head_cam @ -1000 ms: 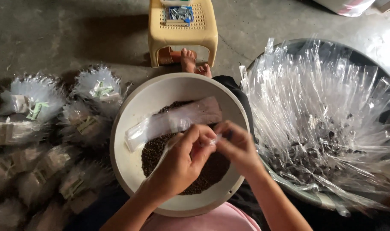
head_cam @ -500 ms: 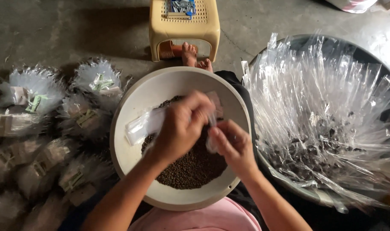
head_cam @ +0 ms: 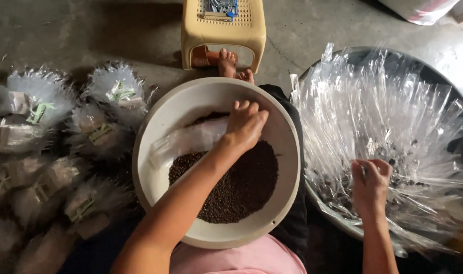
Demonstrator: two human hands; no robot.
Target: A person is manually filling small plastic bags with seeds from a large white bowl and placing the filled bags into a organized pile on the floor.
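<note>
Grey concrete floor [head_cam: 64, 30]; yellow plastic stool [head_cam: 224, 33]; white seed bowl [head_cam: 160, 127].

Soft daylight is cast from the upper right, where the floor [head_cam: 460, 56] is washed out. Glare is caught on the clear plastic bags [head_cam: 394, 127]. The left-edge packets [head_cam: 33, 182] are dim and blurred.

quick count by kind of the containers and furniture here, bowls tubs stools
white bowl of dark seeds: 1
dark tub of clear bags: 1
yellow plastic stool: 1
total: 3
</note>
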